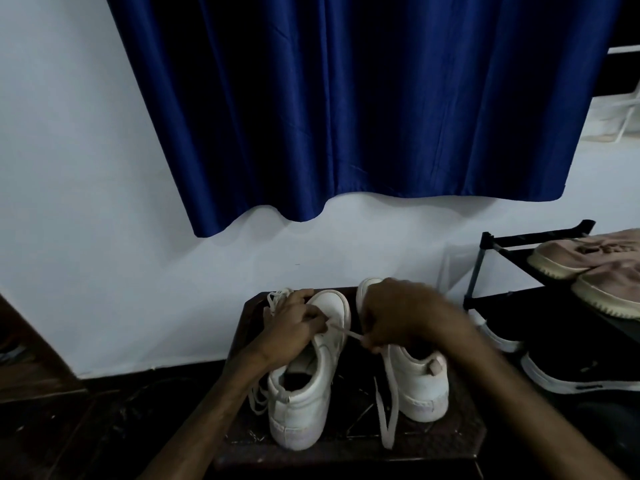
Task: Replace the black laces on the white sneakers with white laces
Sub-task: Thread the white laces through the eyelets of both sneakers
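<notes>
Two white sneakers stand on a small dark table (460, 441), heels toward me. My left hand (294, 327) grips the upper front of the left sneaker (304, 400). My right hand (398, 317) hovers over the right sneaker (419, 386) and pinches a white lace (346, 332) stretched taut from the left sneaker's eyelets. More of the white lace hangs from my right hand in a long loop (386, 417) down to the table. Another loose white lace (277, 297) lies bunched behind my left hand. No black lace is visible.
A black shoe rack (502, 242) stands at the right with pink sneakers (585, 259) on top and black-and-white shoes (575, 375) below. A blue curtain (346, 98) hangs on the white wall behind. Dark floor surrounds the table.
</notes>
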`<state>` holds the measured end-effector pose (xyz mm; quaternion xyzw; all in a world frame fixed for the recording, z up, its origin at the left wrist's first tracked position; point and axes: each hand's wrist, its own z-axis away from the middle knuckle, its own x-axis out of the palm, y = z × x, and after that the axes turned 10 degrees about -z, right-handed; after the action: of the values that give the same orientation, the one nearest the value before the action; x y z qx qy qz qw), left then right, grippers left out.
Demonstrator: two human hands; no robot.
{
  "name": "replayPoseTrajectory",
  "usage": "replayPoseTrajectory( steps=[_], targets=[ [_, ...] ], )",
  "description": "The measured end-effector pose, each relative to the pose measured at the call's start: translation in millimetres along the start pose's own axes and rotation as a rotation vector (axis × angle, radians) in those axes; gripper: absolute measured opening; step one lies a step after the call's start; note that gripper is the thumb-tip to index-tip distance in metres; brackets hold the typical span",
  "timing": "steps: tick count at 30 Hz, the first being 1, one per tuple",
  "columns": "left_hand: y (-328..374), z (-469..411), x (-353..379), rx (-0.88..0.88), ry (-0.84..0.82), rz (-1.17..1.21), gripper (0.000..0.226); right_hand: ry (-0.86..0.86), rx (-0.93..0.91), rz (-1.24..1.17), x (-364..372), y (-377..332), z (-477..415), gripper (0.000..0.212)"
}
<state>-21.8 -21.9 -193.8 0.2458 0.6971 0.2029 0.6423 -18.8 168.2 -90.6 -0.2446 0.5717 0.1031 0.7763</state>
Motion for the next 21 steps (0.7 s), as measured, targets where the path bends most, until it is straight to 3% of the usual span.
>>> replayPoseTrajectory(
  steps=[2, 6, 9, 14, 18, 21],
  targets=[
    [-3.8, -3.5, 0.6, -0.003, 0.0, 0.014, 0.018, -0.102, 0.033, -0.002, -29.9, 3.9, 27.5, 0.012],
    [-1.2, 1.4, 3.3, -0.069, -0.017, 0.127, 0.03, 0.076, 0.025, 0.014, -31.4, -5.1, 17.8, 0.039],
    [4.0, 5.4, 1.6, -0.054, -0.012, 0.255, 0.034, 0.153, -0.019, -0.061, 7.4, -18.5, -17.6, 0.045],
    [3.7, 0.9, 0.1, 0.014, 0.015, 0.0, 0.017, 0.275, -0.032, -0.002, 38.0, -14.4, -38.1, 0.027],
    [-0.1, 0.1, 0.8, -0.004, 0.017, 0.011, 0.012, 0.101, 0.027, -0.073, -20.2, 10.3, 5.2, 0.013],
    [-2.9, 0.0, 2.1, -0.018, 0.004, -0.055, 0.026, 0.087, 0.125, -0.064, -59.8, 22.1, 37.5, 0.009]
  ],
)
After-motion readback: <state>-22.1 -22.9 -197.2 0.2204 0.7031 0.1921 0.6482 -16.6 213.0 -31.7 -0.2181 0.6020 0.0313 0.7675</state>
